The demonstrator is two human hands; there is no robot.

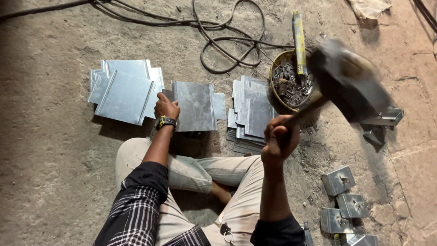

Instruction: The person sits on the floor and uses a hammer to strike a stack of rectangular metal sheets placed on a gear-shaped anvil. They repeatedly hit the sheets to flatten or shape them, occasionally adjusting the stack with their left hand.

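The hammer (348,79), its heavy dark head blurred, is raised above the floor at the right, over the edge of a round bowl (274,93) full of small metal scraps; the right hand (278,139) has its grip clamped around the lower end of the wooden handle. The left hand (166,108), with a wristwatch (165,121) on the wrist, rests with fingers bent on the left edge of a flat sheet-metal piece (195,105) that lies on the concrete floor (50,159) straight ahead of the crossed legs; whether its grip pinches the sheet or only presses on it, I cannot tell. A stack of similar folded sheets (125,89) lies to the left, another stack (250,116) between the middle sheet and the bowl. A yellow stick (298,41) stands in the bowl. Small folded metal brackets (343,202) sit at lower right, and black cables (227,41) loop across the floor beyond.
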